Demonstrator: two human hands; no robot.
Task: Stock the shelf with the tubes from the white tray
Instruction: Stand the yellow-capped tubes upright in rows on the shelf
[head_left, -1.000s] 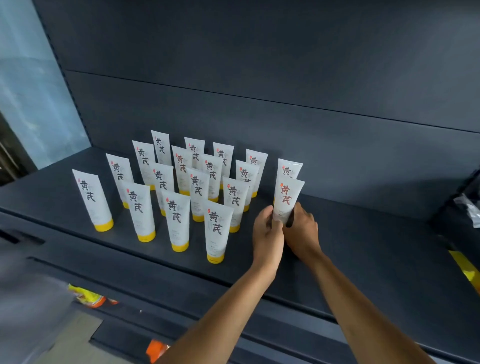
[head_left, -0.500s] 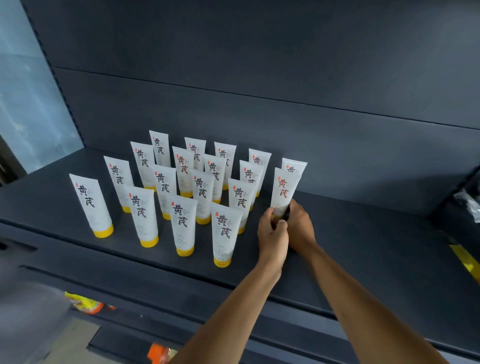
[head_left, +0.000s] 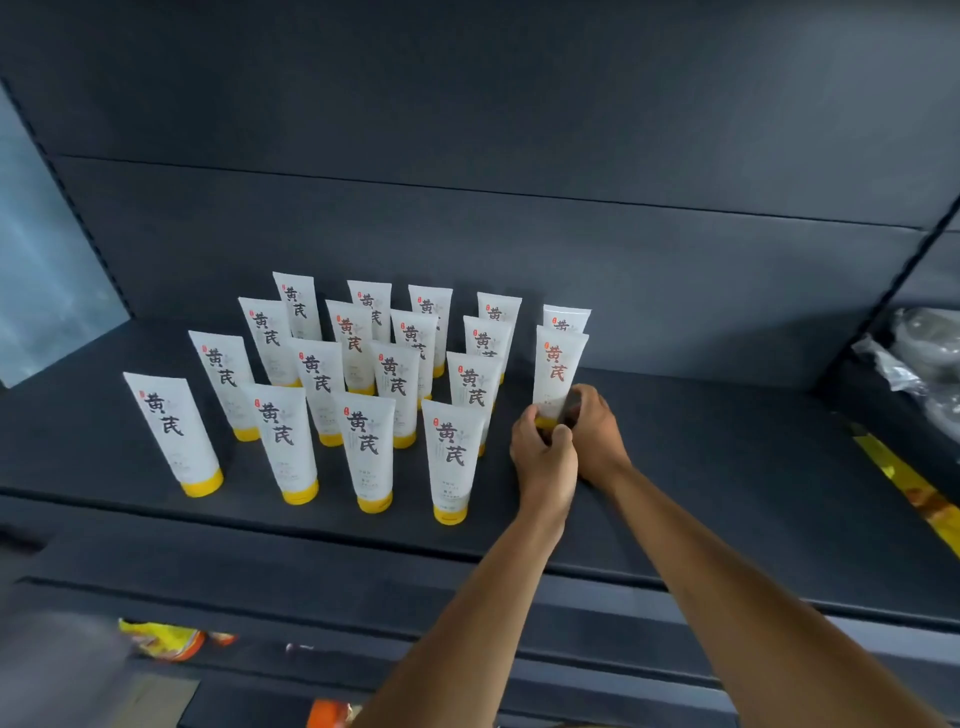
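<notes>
Several white tubes with yellow caps (head_left: 451, 457) stand cap-down in rows on the dark shelf (head_left: 727, 467). At the right end of the rows one tube (head_left: 557, 366) stands upright, and both my hands hold its lower part. My left hand (head_left: 543, 457) grips it from the left and front. My right hand (head_left: 595, 431) wraps it from the right. Its cap is almost hidden by my fingers. Another tube (head_left: 566, 317) stands just behind it. The white tray is out of view.
The shelf's back wall (head_left: 519, 130) rises behind the tubes. Bare shelf surface lies right of my hands. A crumpled clear plastic bag (head_left: 919, 358) sits at the far right, with a yellow strip (head_left: 904, 478) below it. Orange and yellow packets (head_left: 166, 636) show on a lower level.
Both hands have carried the held tube slightly back and down, in line with the second row, and now grip it lower, near the cap. The camera has shifted a little.
</notes>
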